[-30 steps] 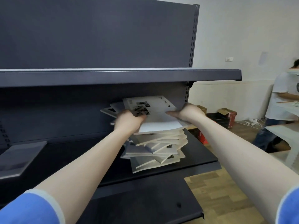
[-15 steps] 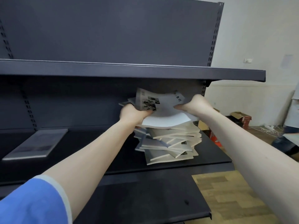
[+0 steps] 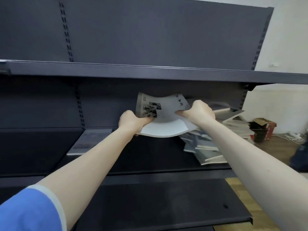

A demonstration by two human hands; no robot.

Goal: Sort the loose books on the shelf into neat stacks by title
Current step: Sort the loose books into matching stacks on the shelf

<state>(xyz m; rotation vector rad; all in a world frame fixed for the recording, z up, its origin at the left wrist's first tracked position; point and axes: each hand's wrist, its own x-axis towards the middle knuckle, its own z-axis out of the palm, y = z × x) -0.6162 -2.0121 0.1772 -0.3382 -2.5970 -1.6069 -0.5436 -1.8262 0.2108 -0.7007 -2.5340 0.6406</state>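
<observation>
The thin white softcover book w/ a black-and-white photo on its cover (image 3: 164, 112) was held up in the air above the dark grey metal middle shelf (image 3: 150, 157), just under the shelf above, tilted and sagging in the middle. Left hand (image 3: 131, 121) gripped its left edge, fingers curled under, thumb pressed on the photo. Right hand (image 3: 197, 112) gripped the right edge the same way, fingers clenched round it. To the right, partly behind the right forearm, sat a messy pile of pale softcover books (image 3: 208, 147), blurred, covers skewed at diff angles. A flat grey book (image 3: 90, 140) lay alone on the shelf to the left, well apart from the pile. Beyond the shelf end, a red-and-brown cardboard box (image 3: 265, 129) stood on the wood floor.
</observation>
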